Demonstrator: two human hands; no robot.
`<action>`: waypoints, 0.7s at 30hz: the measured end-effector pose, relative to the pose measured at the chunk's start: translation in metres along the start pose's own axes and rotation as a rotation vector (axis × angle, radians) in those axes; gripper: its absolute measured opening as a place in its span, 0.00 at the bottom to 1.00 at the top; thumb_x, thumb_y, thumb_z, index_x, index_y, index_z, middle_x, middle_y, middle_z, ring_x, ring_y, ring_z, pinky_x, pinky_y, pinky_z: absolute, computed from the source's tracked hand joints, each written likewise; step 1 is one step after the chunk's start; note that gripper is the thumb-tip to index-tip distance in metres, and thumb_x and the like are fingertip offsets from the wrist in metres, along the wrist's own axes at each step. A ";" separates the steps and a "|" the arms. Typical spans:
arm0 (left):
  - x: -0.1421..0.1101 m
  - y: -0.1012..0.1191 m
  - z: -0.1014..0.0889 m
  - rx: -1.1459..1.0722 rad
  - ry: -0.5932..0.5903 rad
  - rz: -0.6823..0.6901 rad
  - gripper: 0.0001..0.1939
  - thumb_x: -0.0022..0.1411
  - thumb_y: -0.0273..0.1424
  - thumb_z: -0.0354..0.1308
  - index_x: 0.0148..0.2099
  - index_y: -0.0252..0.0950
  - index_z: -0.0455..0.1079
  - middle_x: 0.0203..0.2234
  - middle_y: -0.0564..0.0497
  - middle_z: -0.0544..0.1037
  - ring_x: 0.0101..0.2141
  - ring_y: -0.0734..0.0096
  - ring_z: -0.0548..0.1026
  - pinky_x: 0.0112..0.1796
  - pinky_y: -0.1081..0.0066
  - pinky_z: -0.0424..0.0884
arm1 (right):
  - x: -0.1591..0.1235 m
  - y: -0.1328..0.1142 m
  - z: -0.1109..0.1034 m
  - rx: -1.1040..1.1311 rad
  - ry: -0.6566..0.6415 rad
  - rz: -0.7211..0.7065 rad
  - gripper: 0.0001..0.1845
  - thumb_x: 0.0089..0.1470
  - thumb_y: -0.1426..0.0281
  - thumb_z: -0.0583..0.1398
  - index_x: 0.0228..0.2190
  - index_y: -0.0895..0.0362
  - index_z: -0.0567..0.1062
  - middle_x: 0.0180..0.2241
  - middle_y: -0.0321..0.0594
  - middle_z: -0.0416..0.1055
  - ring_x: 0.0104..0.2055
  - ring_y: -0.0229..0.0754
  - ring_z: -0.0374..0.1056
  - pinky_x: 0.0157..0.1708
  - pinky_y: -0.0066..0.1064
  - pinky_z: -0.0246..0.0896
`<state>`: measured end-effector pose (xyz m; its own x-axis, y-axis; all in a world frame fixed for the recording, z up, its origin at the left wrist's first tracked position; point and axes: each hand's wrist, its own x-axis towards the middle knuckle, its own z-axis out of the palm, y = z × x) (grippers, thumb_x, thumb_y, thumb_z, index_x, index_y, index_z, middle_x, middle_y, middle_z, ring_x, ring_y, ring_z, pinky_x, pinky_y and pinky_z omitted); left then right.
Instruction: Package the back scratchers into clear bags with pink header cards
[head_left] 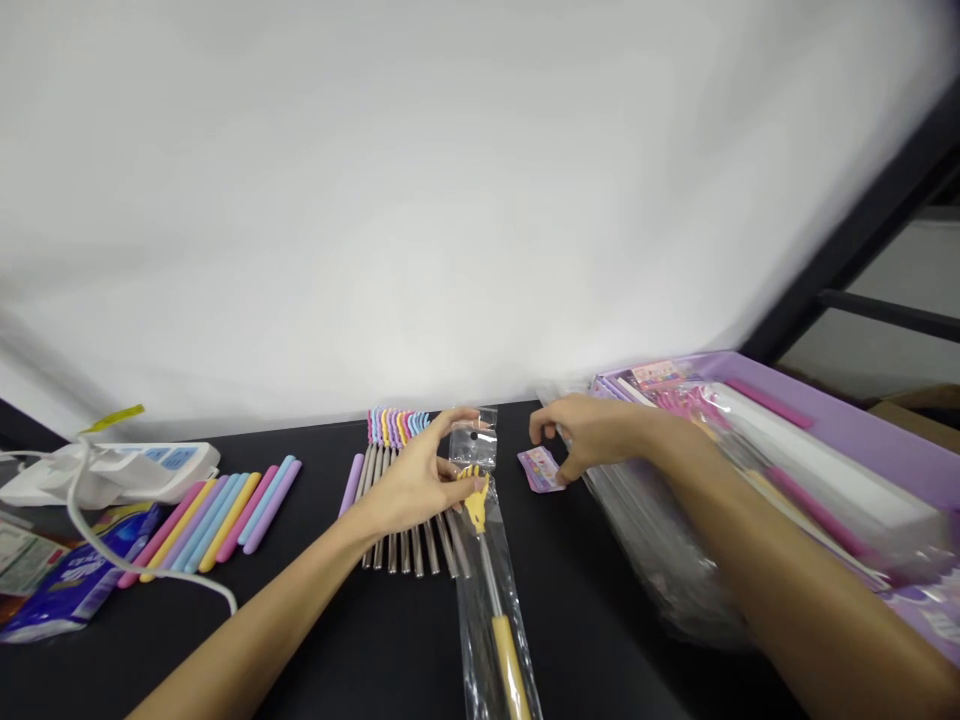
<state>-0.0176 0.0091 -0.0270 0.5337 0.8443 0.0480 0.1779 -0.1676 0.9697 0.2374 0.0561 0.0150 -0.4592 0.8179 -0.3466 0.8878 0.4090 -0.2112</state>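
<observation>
A yellow back scratcher [491,580] with a hand-shaped head, metal rod and yellow handle lies inside a long clear plastic bag [474,650]. My left hand [420,475] is closed on the scratcher's head through the film, thumb on top, near the bag's holed header. To the right, my right hand [589,430] has curled fingers, and its thumb meets the edge of a small pink and purple printed card [540,468] on the table. Beneath and left of my left hand lies a row of back scratchers [390,455] with coloured heads and metal rods.
Several pastel handle tubes [217,520] lie at left, beside a white power strip [120,472], a cable [90,535] and a blue snack packet [97,575]. At right, clear bags [652,540] lean beside a lilac box [847,450] of packaged items. A white wall [480,200] stands behind.
</observation>
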 end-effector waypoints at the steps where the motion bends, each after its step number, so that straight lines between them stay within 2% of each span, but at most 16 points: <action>1: 0.000 0.000 0.000 0.000 -0.001 -0.001 0.31 0.58 0.29 0.63 0.60 0.48 0.57 0.64 0.43 0.57 0.22 0.86 0.72 0.21 0.78 0.68 | -0.001 0.001 -0.001 0.005 0.017 0.006 0.27 0.34 0.60 0.68 0.40 0.54 0.75 0.40 0.41 0.71 0.40 0.48 0.67 0.34 0.32 0.58; 7: -0.001 0.000 0.001 -0.006 -0.005 0.002 0.31 0.58 0.28 0.63 0.60 0.48 0.57 0.65 0.44 0.57 0.22 0.86 0.72 0.20 0.78 0.66 | 0.004 0.007 0.004 0.018 -0.003 -0.038 0.40 0.26 0.56 0.72 0.46 0.53 0.75 0.44 0.43 0.70 0.44 0.50 0.67 0.38 0.34 0.60; 13: -0.002 0.000 0.000 0.001 -0.008 0.009 0.31 0.58 0.28 0.62 0.60 0.49 0.57 0.64 0.44 0.57 0.22 0.86 0.72 0.20 0.78 0.67 | 0.008 0.007 0.008 -0.011 -0.016 -0.064 0.31 0.31 0.60 0.70 0.41 0.53 0.77 0.41 0.42 0.71 0.43 0.50 0.67 0.37 0.33 0.60; 21: -0.002 0.002 0.000 -0.022 -0.009 0.012 0.31 0.57 0.28 0.62 0.61 0.48 0.57 0.65 0.43 0.56 0.23 0.86 0.72 0.22 0.77 0.69 | -0.002 0.000 -0.001 0.009 0.033 -0.020 0.29 0.33 0.60 0.68 0.42 0.54 0.78 0.41 0.43 0.73 0.43 0.50 0.69 0.38 0.33 0.62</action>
<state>-0.0182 0.0067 -0.0254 0.5434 0.8375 0.0571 0.1532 -0.1658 0.9742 0.2385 0.0551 0.0165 -0.4754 0.8224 -0.3124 0.8781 0.4216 -0.2263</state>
